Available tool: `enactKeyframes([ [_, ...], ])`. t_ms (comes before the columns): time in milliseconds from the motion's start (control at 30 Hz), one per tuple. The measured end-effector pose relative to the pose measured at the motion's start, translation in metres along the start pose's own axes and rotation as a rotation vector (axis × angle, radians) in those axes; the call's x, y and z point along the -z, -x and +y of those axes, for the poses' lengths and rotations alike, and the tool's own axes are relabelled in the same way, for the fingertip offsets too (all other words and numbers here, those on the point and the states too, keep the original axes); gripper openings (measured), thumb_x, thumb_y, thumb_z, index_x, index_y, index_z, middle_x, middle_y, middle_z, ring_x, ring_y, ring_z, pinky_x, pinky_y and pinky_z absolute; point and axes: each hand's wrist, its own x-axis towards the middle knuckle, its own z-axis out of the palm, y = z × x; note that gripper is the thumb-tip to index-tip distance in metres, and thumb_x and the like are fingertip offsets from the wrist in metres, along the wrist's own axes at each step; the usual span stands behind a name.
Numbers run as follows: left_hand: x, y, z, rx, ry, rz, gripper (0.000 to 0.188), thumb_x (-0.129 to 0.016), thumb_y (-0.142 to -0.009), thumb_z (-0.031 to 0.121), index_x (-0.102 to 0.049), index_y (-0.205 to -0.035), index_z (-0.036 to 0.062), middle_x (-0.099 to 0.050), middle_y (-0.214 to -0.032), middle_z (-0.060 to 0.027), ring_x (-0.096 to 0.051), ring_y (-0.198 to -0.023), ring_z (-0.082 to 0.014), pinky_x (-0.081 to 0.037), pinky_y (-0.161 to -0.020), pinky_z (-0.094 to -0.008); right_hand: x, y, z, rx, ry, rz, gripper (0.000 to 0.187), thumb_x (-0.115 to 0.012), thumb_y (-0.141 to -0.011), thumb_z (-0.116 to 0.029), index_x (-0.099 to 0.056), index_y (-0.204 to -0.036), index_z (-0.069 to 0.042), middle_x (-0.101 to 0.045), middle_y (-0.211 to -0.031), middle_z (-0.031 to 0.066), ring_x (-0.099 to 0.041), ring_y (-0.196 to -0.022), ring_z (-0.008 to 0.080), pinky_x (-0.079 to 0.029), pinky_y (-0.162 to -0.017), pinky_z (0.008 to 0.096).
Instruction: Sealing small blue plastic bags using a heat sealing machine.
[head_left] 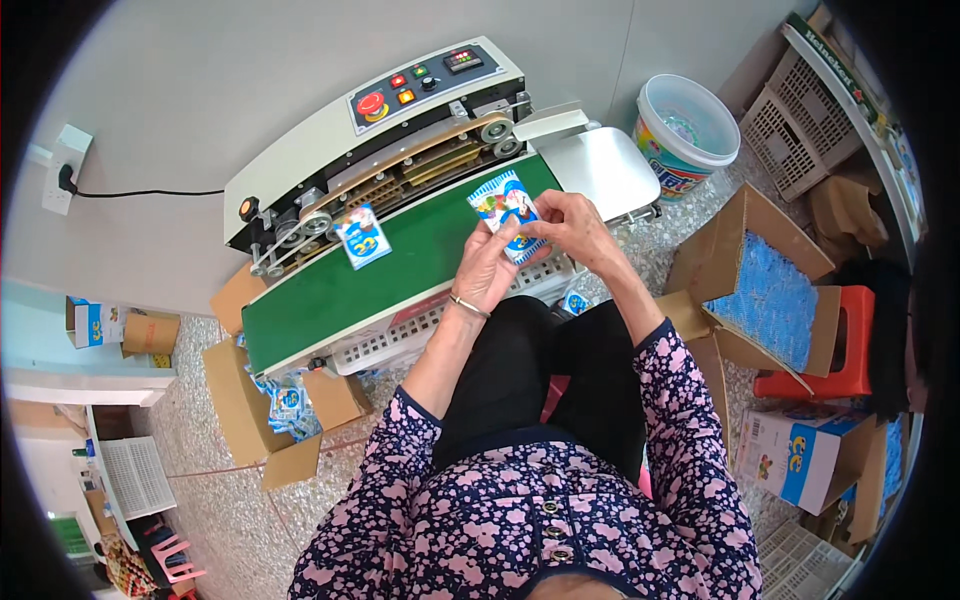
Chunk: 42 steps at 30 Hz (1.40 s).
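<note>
At upper middle, a packet [510, 198] is being pinched by the left hand [487, 264] and right hand [582, 232]. It could be getting creased by tight squeezing.

The person wears a navy, pink-flowered top [455, 535], black trousers [490, 385] and a thin left-wrist bracelet [469, 307].

Packet [508, 199] partly behind the hands [484, 262]

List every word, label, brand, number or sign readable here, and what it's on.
Wording isn't copied out; print shows on:
White bucket: large lettering, partly legible.
Green strip, upper right: pale lettering, legible.
White-and-blue carton: large mark; small print unreadable.
Held packet, belt packet: small print unreadable.
Machine display: digits too small.
</note>
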Motion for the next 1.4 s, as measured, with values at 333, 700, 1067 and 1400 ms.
enactKeyframes([
  [333, -0.001, -0.005, -0.002, 0.012, -0.012, 0.0, 0.033, -0.057, -0.091, 0.015, -0.046, -0.121, 0.0091, -0.058, -0.114, -0.0081, -0.061, -0.1, -0.0214, -0.056, -0.079, -0.0454, 0.003, -0.003, 0.01, -0.018, -0.245, -0.055, 0.028, -0.073, -0.074, -0.024, -0.065, -0.084, 0.0, -0.056, -0.067, 0.0011, -0.05, -0.062, 0.0116, -0.041, -0.06, 0.0273],
  [700, 0.011, -0.008, 0.007, 0.021, -0.222, 0.013, 0.029, -0.059, -0.089, 0.014, -0.053, -0.117, 0.0073, -0.06, -0.11, -0.0068, -0.062, -0.097, -0.0202, -0.056, -0.076, -0.0446, 0.01, -0.008, 0.027, -0.111, -0.423, -0.117, 0.025, -0.067, -0.082, -0.023, -0.069, -0.09, 0.0, -0.064, -0.075, 0.0007, -0.052, -0.065, 0.0043, -0.041, -0.059, 0.0214],
  [1067, -0.004, -0.015, -0.002, -0.14, -0.223, 0.145, 0.031, -0.068, -0.081, 0.007, -0.054, -0.109, 0.0049, -0.064, -0.098, -0.0049, -0.063, -0.086, -0.0124, -0.055, -0.072, -0.0289, 0.01, -0.009, 0.037, -0.056, -0.484, -0.121, 0.017, -0.068, -0.081, -0.017, -0.064, -0.087, -0.001, -0.061, -0.076, -0.0016, -0.052, -0.067, 0.0034, -0.043, -0.06, 0.0208],
  [1400, -0.008, -0.02, -0.014, -0.382, -0.356, 0.326, 0.03, -0.071, -0.078, 0.005, -0.055, -0.104, 0.0045, -0.062, -0.094, -0.0016, -0.059, -0.08, -0.0082, -0.05, -0.071, -0.0238, 0.012, -0.008, 0.04, -0.174, -0.466, -0.144, 0.018, -0.068, -0.082, -0.019, -0.065, -0.091, -0.004, -0.064, -0.079, -0.0019, -0.055, -0.068, 0.0035, -0.043, -0.059, 0.0195],
])
